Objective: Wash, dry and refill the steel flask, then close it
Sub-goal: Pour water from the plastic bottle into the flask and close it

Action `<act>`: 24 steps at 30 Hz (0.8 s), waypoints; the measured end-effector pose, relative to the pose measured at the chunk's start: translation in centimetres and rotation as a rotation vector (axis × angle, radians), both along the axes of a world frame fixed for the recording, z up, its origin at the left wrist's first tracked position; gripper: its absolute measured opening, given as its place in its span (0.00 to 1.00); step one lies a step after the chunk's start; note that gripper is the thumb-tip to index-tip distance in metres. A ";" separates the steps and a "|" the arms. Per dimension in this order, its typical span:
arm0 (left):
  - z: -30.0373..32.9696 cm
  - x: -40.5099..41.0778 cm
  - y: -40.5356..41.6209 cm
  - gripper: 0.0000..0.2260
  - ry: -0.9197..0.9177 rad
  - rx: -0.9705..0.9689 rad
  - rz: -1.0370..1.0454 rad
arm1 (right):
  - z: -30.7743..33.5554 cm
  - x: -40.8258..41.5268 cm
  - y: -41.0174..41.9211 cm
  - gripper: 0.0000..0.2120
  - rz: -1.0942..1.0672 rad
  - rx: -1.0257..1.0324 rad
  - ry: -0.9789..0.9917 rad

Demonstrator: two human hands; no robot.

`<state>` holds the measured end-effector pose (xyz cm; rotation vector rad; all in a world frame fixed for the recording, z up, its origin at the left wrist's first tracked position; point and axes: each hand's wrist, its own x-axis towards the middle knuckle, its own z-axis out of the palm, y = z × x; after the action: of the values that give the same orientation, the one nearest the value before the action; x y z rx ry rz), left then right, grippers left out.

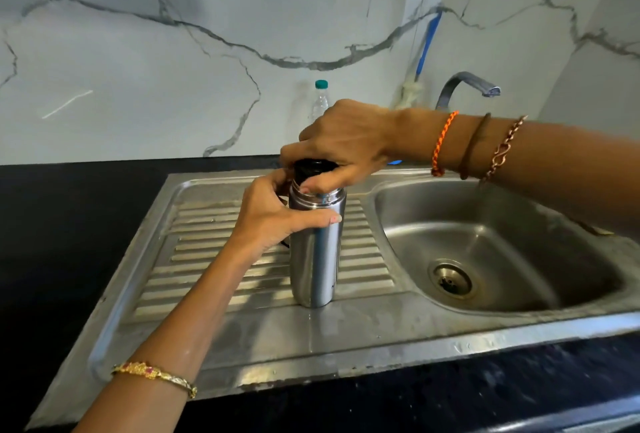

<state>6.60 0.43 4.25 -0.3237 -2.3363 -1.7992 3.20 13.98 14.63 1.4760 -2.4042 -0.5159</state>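
Observation:
The steel flask (317,259) stands upright on the ribbed drainboard (207,242) of the steel sink unit. My left hand (273,214) grips the flask's upper body from the left, thumb lying across its front. A black cap (313,168) sits on the flask's neck, and my right hand (341,145) comes from the right and curls its fingers round that cap from above. Most of the cap is hidden under my right hand.
The sink basin (485,225) with its drain (452,280) lies to the right, the tap (467,86) behind it. A clear plastic bottle with a teal cap (320,100) stands against the marble wall. Black countertop (69,225) surrounds the sink.

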 end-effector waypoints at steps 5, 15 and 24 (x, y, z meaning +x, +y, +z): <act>-0.5 0.4 0.9 0.26 0.045 0.051 0.089 | -1.8 0.7 -0.3 0.31 -0.028 -0.215 -0.004; -1.0 0.3 1.5 0.21 0.097 0.044 0.177 | -2.4 2.5 -1.8 0.16 -0.498 -0.390 0.112; -0.8 1.4 1.5 0.23 0.019 0.027 0.138 | -2.2 3.3 -2.2 0.18 -0.662 -0.426 -0.027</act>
<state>7.97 1.98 3.46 -0.1705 -2.2598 -1.7529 6.48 11.83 12.44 0.5052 -2.7665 -0.0832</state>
